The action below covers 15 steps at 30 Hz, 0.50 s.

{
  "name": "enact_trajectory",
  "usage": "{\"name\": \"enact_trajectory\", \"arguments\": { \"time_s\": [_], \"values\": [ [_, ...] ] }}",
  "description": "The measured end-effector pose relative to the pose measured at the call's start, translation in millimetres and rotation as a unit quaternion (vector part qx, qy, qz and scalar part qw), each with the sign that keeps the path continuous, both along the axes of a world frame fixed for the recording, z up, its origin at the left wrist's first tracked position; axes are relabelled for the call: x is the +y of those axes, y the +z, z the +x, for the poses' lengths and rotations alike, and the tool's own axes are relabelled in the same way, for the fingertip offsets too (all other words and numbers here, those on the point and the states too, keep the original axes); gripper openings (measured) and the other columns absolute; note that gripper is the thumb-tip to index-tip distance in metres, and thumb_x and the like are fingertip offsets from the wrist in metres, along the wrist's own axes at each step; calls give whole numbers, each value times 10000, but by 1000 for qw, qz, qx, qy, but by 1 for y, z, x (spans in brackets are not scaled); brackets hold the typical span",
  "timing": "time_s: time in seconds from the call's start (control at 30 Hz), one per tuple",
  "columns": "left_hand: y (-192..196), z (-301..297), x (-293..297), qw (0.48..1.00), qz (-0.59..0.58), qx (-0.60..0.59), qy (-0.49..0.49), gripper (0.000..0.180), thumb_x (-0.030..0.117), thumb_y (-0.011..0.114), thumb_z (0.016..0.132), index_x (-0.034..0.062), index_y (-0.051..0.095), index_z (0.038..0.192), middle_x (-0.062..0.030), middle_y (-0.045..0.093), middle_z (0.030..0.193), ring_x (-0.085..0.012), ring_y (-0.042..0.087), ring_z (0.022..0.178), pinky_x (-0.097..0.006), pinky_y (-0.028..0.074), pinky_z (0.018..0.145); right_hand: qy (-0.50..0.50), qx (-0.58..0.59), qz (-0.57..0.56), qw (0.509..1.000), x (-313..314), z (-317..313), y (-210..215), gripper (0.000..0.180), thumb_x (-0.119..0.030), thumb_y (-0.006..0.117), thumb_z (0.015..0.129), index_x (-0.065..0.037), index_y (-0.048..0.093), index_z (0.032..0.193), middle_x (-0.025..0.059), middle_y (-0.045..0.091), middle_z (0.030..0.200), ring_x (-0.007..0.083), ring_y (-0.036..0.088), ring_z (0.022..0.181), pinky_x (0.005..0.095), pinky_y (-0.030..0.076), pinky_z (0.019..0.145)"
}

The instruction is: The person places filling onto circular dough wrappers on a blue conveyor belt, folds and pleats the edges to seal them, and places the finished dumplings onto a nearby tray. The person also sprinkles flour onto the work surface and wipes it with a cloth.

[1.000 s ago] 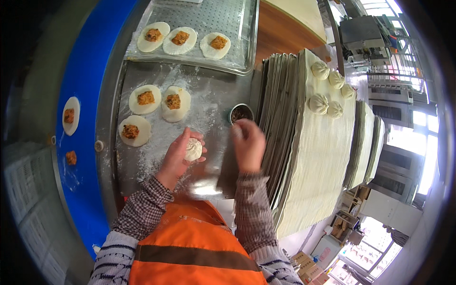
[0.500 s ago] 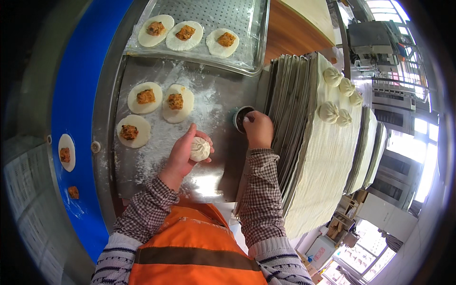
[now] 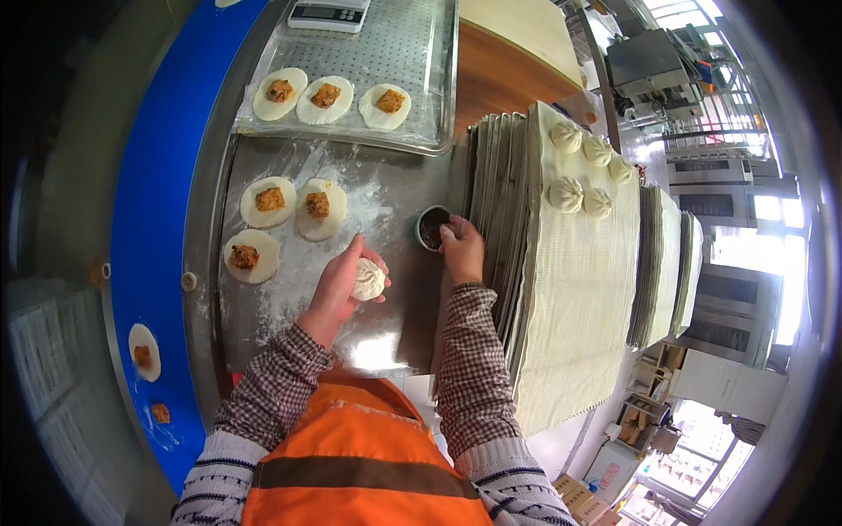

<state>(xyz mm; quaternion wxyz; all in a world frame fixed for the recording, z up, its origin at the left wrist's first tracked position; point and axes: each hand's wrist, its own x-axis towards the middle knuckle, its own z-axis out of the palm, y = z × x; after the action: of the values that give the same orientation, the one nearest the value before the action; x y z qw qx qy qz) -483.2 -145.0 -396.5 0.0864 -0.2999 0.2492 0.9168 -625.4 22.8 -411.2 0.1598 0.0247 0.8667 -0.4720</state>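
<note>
My left hand (image 3: 331, 285) cups a white pleated bun (image 3: 369, 279), its gathered top facing up. To the right, my right hand (image 3: 463, 252) is at a small round tub (image 3: 419, 230) of dark filling or topping. Its thumb and fingers are pinched together over the near right part of the opening; whatever they hold is too small to make out. Beyond my left hand, on the floured steel worktop (image 3: 377, 158), lie three flat dough rounds, one of them a dough round (image 3: 317, 230) topped with orange-brown filling.
A perforated metal tray (image 3: 395, 61) holds three more filled rounds and a digital scale (image 3: 328, 15). Along the left runs a blue belt (image 3: 149, 193) with a filled round (image 3: 145, 351) and a loose filling lump (image 3: 160, 413). Stacked cloth-covered trays (image 3: 570, 307) at right carry several buns (image 3: 567, 195).
My right fingers have come up a little from the tub's contents towards its rim. The round and filling lump on the belt have moved nearer. My view has shifted, bringing the scale into sight.
</note>
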Motion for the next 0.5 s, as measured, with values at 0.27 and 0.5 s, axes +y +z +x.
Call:
{"name": "enact_trajectory", "arguments": {
  "time_s": [0.27, 0.5],
  "values": [
    [-13, 14, 1, 1000, 1, -13, 10, 421, 428, 390, 952, 68, 541, 796, -74, 589, 738, -181, 615, 622, -310, 513, 463, 234, 180, 273, 915, -5, 5, 0, 130, -92, 687, 726, 8, 636, 792, 168, 602, 812, 335, 587, 795, 435, 486, 698],
    [-15, 14, 5, 1000, -1, -4, 18, 425, 439, 405, 943, 68, 542, 790, -71, 589, 728, -179, 616, 618, -304, 512, 462, 129, 90, 179, 971, -3, 3, 8, 135, -102, 652, 771, 16, 652, 838, 149, 647, 787, 276, 628, 743, 362, 499, 685]
  ]
}}
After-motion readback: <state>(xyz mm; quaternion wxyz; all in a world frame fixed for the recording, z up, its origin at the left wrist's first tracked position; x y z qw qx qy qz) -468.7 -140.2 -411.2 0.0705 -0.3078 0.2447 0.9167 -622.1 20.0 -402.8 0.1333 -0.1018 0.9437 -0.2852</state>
